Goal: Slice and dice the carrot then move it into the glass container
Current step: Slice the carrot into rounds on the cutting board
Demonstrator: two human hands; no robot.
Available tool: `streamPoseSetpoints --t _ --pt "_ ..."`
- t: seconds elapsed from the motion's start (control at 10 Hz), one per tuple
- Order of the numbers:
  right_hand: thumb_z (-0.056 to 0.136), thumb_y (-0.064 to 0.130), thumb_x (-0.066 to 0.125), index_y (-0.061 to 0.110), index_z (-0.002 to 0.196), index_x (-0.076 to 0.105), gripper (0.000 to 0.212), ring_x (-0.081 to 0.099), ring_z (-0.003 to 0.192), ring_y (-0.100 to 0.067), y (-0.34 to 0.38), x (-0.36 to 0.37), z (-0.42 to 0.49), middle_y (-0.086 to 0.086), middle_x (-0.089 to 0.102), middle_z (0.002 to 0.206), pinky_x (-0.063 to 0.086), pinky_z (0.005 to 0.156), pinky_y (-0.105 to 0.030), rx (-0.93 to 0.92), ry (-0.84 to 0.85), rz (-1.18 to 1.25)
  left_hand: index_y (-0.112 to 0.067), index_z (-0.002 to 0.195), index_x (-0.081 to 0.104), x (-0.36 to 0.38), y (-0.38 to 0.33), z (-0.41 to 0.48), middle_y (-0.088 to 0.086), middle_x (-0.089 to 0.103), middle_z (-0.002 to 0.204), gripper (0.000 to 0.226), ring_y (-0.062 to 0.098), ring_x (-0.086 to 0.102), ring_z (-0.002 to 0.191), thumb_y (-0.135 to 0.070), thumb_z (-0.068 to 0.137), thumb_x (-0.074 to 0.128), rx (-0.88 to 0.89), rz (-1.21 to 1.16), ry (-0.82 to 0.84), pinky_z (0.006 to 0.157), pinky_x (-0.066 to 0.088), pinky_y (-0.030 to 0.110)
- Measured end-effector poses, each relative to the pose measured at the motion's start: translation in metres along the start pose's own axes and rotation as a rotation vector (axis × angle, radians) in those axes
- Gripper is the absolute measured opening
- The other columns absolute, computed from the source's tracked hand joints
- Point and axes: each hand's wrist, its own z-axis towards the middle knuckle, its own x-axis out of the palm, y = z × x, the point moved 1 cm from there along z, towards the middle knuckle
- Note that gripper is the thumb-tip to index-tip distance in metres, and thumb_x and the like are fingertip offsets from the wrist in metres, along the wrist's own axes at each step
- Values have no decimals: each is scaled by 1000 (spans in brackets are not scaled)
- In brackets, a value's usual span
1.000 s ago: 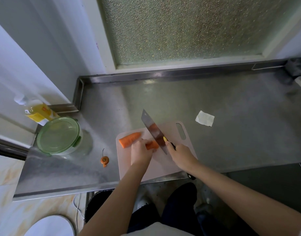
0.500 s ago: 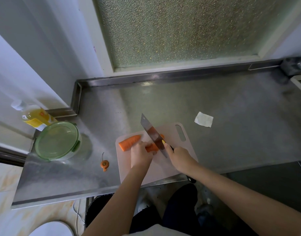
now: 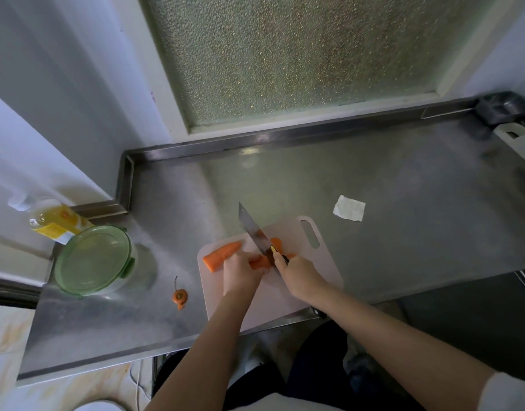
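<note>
On a pale pink cutting board (image 3: 323,271) lie two carrot pieces. The longer tapered piece (image 3: 221,255) rests at the board's left end. My left hand (image 3: 240,272) presses down on the shorter piece (image 3: 259,263). My right hand (image 3: 298,275) grips a cleaver (image 3: 253,232) whose blade stands on that shorter piece, tip pointing away and left. A cut slice (image 3: 276,243) lies just right of the blade. The glass container (image 3: 95,259), with a green lid on it, stands at the counter's left end.
A carrot top with its stem (image 3: 179,297) lies on the steel counter (image 3: 403,203) left of the board. A yellow bottle (image 3: 52,221) stands behind the container. A white paper scrap (image 3: 349,208) lies beyond the board. A raised rim borders the counter's back.
The cleaver has come down through the shorter carrot piece, and a cut slice now shows to the right of the blade. My left hand has stayed on the carrot.
</note>
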Motion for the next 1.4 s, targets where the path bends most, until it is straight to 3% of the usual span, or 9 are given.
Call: streamPoseSetpoints --t 0.2,0.4,0.5,0.6,0.8,0.9,1.1,1.2,1.4 --pt "101 45 26 -9 106 58 63 59 100 -38 -18 -8 -20 -26 62 104 38 74 -30 32 34 -147 -14 90 70 0 -1 -1 -7 59 85 6 11 55 81 -14 84 69 -41 -42 44 60 33 7" --pt "103 40 26 -7 109 57 57 59 101 -36 -10 -1 -7 -23 62 102 38 74 -30 48 33 -108 -15 89 69 -2 -3 -1 -5 61 84 6 6 53 75 -15 84 69 -52 -61 80 53 35 6" --pt "102 43 25 4 80 60 57 62 85 -28 -10 15 4 -8 57 74 41 68 -28 39 -7 -112 -16 89 70 -3 -4 -3 -6 62 81 5 6 56 74 -18 85 68 -48 -71 69 54 37 6" --pt "101 43 30 2 75 62 59 62 77 -27 -11 24 9 -10 62 74 43 66 -29 29 -84 -59 -14 88 70 -4 -4 -3 -6 60 79 4 5 53 71 -17 86 67 -25 -68 70 53 36 6" --pt "100 43 32 0 93 66 56 65 79 -28 -16 23 16 -16 68 85 53 80 -43 -63 -85 1 -16 88 69 -4 -5 -5 -9 58 79 7 8 55 77 -13 87 64 -27 -97 63 57 36 7" --pt "101 42 33 1 98 65 52 64 81 -26 -19 21 19 -15 68 88 52 79 -37 -59 -74 42 -20 79 66 -2 -4 -7 -9 58 76 13 6 55 73 -12 88 62 -36 -127 52 56 37 5" --pt "98 38 36 15 62 42 43 37 45 -16 -15 18 26 -2 38 52 31 46 -25 88 148 204 -18 76 67 -4 -3 -8 -13 55 68 11 7 54 68 -9 82 68 -17 -138 30 56 38 6" --pt "98 49 36 18 58 34 50 29 33 -10 -9 9 27 2 32 46 23 36 -18 155 112 281 -15 76 71 0 -1 -11 -7 61 71 9 10 57 70 -6 78 69 27 -139 -5 63 44 10" --pt "97 58 25 15 61 42 59 42 42 -16 -4 -6 17 -2 43 53 30 38 -19 84 -37 194 -14 89 74 7 1 -16 4 66 93 17 19 60 85 -5 75 71 54 -129 -64 80 47 22"
